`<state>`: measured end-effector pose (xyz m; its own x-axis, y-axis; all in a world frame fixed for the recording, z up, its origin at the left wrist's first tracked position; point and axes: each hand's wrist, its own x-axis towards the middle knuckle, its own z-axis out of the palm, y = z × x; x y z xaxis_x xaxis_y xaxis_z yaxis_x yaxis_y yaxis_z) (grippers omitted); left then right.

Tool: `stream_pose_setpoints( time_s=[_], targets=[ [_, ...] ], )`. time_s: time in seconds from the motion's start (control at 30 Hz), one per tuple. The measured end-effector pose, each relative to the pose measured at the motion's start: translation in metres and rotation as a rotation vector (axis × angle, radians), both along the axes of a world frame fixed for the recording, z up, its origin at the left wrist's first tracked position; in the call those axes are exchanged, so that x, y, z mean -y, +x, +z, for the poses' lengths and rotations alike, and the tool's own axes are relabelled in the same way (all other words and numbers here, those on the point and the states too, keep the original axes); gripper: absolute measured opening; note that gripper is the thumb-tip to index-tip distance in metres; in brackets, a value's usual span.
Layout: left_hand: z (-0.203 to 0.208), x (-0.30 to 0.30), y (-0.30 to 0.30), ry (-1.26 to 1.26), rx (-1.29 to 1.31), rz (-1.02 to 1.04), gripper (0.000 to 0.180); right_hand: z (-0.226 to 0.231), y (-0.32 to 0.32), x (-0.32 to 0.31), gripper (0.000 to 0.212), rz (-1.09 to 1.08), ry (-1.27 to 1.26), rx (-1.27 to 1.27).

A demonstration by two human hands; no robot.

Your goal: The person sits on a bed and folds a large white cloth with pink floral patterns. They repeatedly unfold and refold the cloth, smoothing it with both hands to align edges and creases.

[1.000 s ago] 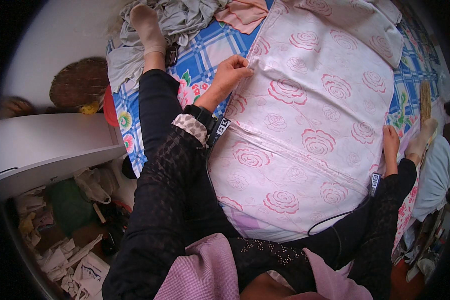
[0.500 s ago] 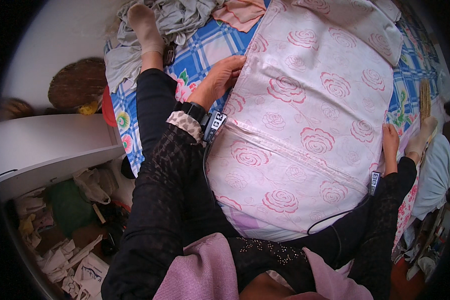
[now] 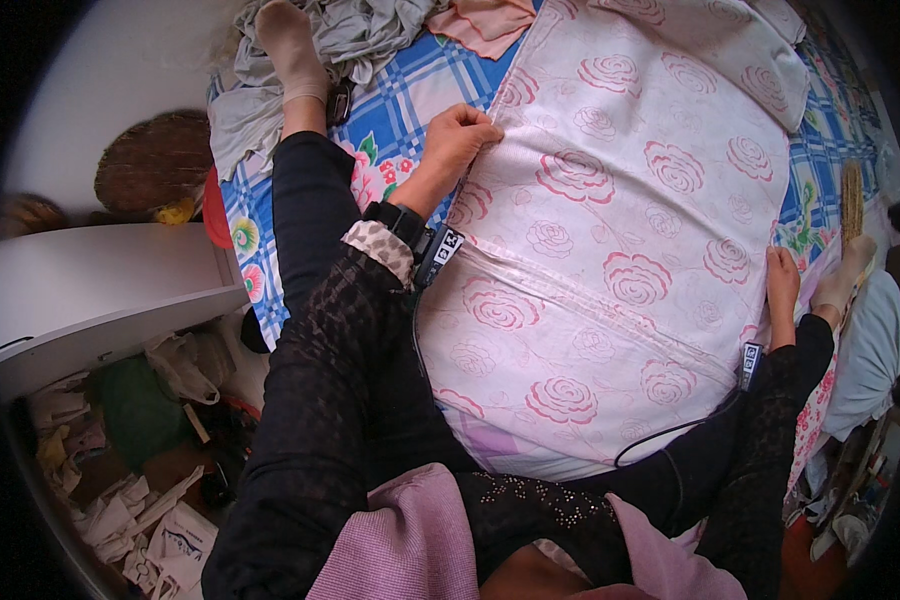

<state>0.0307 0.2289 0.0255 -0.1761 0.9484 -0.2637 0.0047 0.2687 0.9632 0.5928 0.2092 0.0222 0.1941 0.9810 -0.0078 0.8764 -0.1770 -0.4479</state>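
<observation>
Pinching the left edge of the rose-print cloth (image 3: 635, 230), the left hand (image 3: 452, 150) shows thumb and index finger brought together, with no visible gap. The right hand (image 3: 782, 285) lies against the opposite edge, fingers bent; whether they grip or merely rest cannot be told. The cloth is spread between the person's legs, its far part over a blue plaid sheet (image 3: 400, 90).

Risks, as judged: uneven pull between the two sides could skew the cloth or deepen the crosswise ridge (image 3: 590, 312) at its middle. A loosely set right hand could let that edge slip. The black cable (image 3: 652, 438) loops over the near edge and could snag if the right arm lifts. The turned-over far corner (image 3: 770, 65) could crease if the cloth is drawn taut.

Not verifiable: the underside of the cloth, the left hand's remaining fingertips, and whether the ridge is a seam or a fold. The cloth's far end is cut off by the upper border.
</observation>
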Motion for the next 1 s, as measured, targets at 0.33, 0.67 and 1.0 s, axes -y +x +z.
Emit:
stream_pose_setpoints(
  time_s=[0.33,0.67,1.0],
  targets=[
    [-0.016,-0.001,-0.001,0.196,-0.384,-0.013,0.015,0.003,-0.003,0.001,0.029,0.019,0.024,-0.014],
    [-0.001,0.000,0.006,0.370,-0.930,-0.103,0.017,0.000,-0.001,0.001,0.029,0.010,0.022,-0.002],
    [0.001,-0.012,0.013,0.223,-1.220,-0.204,0.021,-0.003,0.001,0.000,0.030,-0.008,-0.003,0.021]
  ],
)
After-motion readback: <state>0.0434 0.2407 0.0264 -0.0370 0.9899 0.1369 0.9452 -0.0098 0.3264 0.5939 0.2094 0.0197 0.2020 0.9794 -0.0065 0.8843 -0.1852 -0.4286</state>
